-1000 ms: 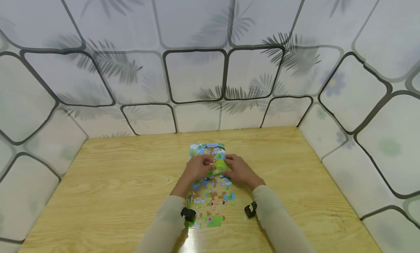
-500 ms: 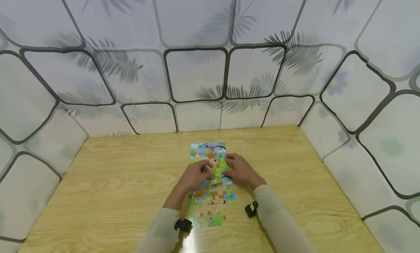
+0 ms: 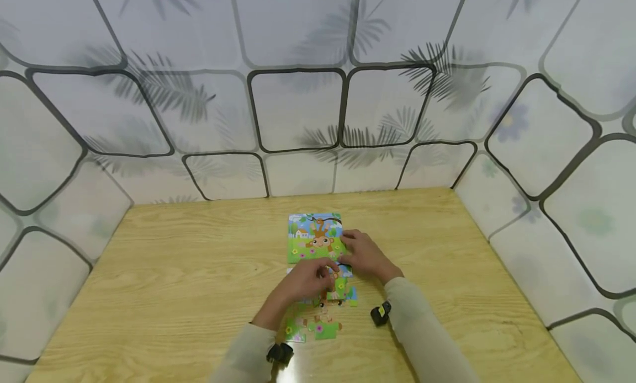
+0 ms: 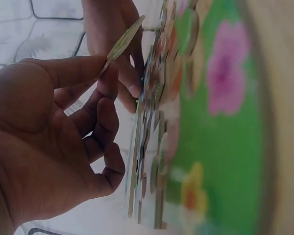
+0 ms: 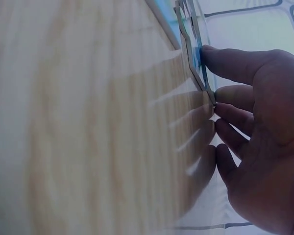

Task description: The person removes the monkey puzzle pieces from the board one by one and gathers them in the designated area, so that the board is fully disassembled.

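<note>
My left hand (image 3: 301,285) pinches a green jigsaw puzzle piece (image 3: 339,288) between thumb and forefinger, over the loose pieces. In the left wrist view that puzzle piece (image 4: 123,42) is tilted on edge above the rows, and the other fingers curl loosely. My right hand (image 3: 365,256) rests at the right edge of the monkey picture (image 3: 304,255). In the right wrist view its thumb touches the edge of some pieces (image 5: 190,46) and its fingertips meet the tabletop. Several loose puzzle pieces (image 3: 325,331) lie below the picture, partly hidden by my left hand.
A light wooden table (image 3: 199,272) spreads out on both sides of the puzzle. Patterned curtain-like walls (image 3: 298,112) stand at the back and sides. Black wrist cameras (image 3: 380,314) sit at both sleeves.
My left hand has moved down and slightly right from the picture with the pinched puzzle piece, uncovering the monkey picture. My right hand stays nearly still.
</note>
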### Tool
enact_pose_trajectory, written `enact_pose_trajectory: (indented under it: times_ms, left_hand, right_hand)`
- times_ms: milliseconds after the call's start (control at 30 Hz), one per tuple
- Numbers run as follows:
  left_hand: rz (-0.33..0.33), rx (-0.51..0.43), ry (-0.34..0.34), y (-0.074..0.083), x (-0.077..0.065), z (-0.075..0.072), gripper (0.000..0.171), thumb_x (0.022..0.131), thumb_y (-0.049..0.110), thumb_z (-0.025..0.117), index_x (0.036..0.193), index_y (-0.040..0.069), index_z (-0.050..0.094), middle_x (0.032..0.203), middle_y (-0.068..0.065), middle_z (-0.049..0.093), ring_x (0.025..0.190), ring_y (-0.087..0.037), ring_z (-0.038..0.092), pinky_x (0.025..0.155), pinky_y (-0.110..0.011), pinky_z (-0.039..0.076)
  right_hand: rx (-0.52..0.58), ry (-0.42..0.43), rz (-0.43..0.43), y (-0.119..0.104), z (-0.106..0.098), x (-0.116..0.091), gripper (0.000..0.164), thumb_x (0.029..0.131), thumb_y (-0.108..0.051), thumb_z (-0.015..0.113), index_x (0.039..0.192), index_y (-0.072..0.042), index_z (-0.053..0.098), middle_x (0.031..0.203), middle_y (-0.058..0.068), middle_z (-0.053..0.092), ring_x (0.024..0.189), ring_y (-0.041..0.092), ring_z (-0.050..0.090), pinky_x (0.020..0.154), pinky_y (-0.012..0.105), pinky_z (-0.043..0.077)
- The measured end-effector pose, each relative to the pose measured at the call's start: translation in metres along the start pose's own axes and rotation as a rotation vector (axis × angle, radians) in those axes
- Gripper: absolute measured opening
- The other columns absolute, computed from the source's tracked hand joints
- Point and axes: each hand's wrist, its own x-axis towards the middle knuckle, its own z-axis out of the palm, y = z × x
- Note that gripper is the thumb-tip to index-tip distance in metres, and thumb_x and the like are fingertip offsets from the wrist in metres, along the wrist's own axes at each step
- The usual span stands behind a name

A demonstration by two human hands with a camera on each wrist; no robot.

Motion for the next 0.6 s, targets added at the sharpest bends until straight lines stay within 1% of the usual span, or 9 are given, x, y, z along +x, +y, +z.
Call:
enact_pose_trajectory:
  times_ms: [133, 233, 367, 433, 467, 600]
  left_hand:
    - [0.007, -0.002, -0.068, 0.003, -0.004, 0.006, 0.022, 0.091, 0.012, 0.054, 0.111, 0.014, 0.063, 0.08, 0.001, 0.07, 0.062, -0.012, 0.064, 0.056, -0.023, 0.048]
    - [0.024, 0.034, -0.103, 0.006, -0.006, 0.011, 0.019, 0.09, 0.013, 0.057, 0.107, 0.016, 0.064, 0.08, 0.005, 0.07, 0.063, -0.006, 0.062, 0.062, -0.022, 0.049]
    - [0.046, 0.064, -0.141, 0.011, -0.009, 0.019, 0.015, 0.088, 0.016, 0.065, 0.104, 0.018, 0.065, 0.077, 0.011, 0.067, 0.063, -0.001, 0.06, 0.066, -0.02, 0.049]
    - [0.041, 0.06, -0.16, 0.015, -0.011, 0.022, 0.018, 0.086, 0.017, 0.068, 0.103, 0.018, 0.065, 0.075, 0.012, 0.065, 0.06, -0.002, 0.059, 0.064, -0.019, 0.049]
    - [0.042, 0.054, -0.171, 0.017, -0.011, 0.024, 0.019, 0.085, 0.016, 0.069, 0.103, 0.017, 0.066, 0.075, 0.012, 0.065, 0.059, -0.002, 0.059, 0.062, -0.019, 0.049]
    - [0.067, 0.091, -0.192, 0.022, -0.013, 0.031, 0.018, 0.083, 0.015, 0.068, 0.102, 0.018, 0.067, 0.072, 0.014, 0.065, 0.053, 0.0, 0.057, 0.059, -0.017, 0.048]
  right_hand:
    - [-0.007, 0.003, 0.002, 0.001, 0.0, 0.0, 0.063, 0.092, -0.029, 0.064, 0.142, 0.002, 0.042, 0.15, 0.018, 0.039, 0.137, 0.039, 0.037, 0.112, 0.052, 0.031]
    - [-0.004, 0.001, 0.0, 0.001, 0.0, -0.001, 0.062, 0.093, -0.029, 0.063, 0.143, 0.002, 0.042, 0.15, 0.017, 0.039, 0.137, 0.039, 0.037, 0.112, 0.052, 0.031]
    - [0.032, 0.006, -0.004, 0.0, -0.001, -0.003, 0.063, 0.093, -0.029, 0.063, 0.143, 0.002, 0.041, 0.151, 0.017, 0.038, 0.138, 0.04, 0.036, 0.113, 0.053, 0.03]
    - [0.049, 0.018, -0.013, -0.001, -0.002, -0.003, 0.063, 0.093, -0.028, 0.063, 0.142, 0.004, 0.041, 0.151, 0.019, 0.038, 0.138, 0.042, 0.035, 0.112, 0.055, 0.03]
    - [0.038, 0.028, -0.021, -0.002, -0.002, -0.004, 0.063, 0.093, -0.03, 0.063, 0.141, 0.004, 0.042, 0.149, 0.02, 0.039, 0.136, 0.043, 0.037, 0.11, 0.055, 0.031]
    - [0.04, 0.033, -0.016, -0.004, -0.002, -0.004, 0.063, 0.093, -0.03, 0.063, 0.141, 0.004, 0.043, 0.149, 0.02, 0.039, 0.136, 0.043, 0.036, 0.11, 0.056, 0.031]
